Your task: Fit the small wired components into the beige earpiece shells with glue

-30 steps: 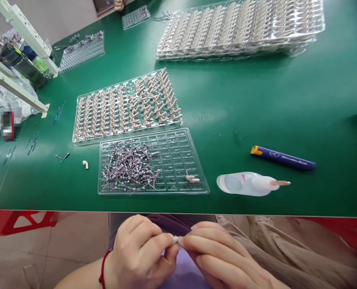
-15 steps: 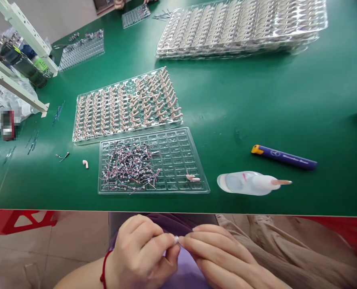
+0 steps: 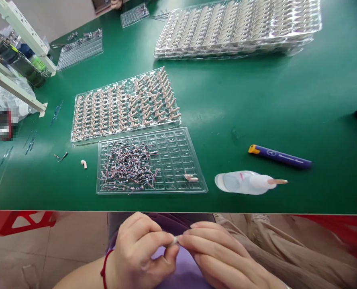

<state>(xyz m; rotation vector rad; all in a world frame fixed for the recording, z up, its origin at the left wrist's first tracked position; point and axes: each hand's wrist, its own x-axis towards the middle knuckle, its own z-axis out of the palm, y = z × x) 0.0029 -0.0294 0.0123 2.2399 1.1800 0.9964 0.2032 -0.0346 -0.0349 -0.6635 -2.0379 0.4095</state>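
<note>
My left hand, with a red cord on its wrist, pinches a small pale piece between thumb and index finger, in front of the table edge. Most of that piece is hidden by the fingertips. My right hand meets it from the other side, its fingers pressed together at the tip; whatever they grip cannot be made out. Just beyond the hands lies a clear tray with a heap of small wired components. Two or so beige shells rest in its right part.
Behind it, a second tray holds rows of beige hooked shells. Stacked full trays stand at the back. A white squeeze bottle and a blue-yellow lighter-like stick lie right. One loose shell lies left. A person's legs are close at right.
The view has shifted slightly, so the table items appear a little further left. Both hands keep nearly the same pose around the small pale piece.
</note>
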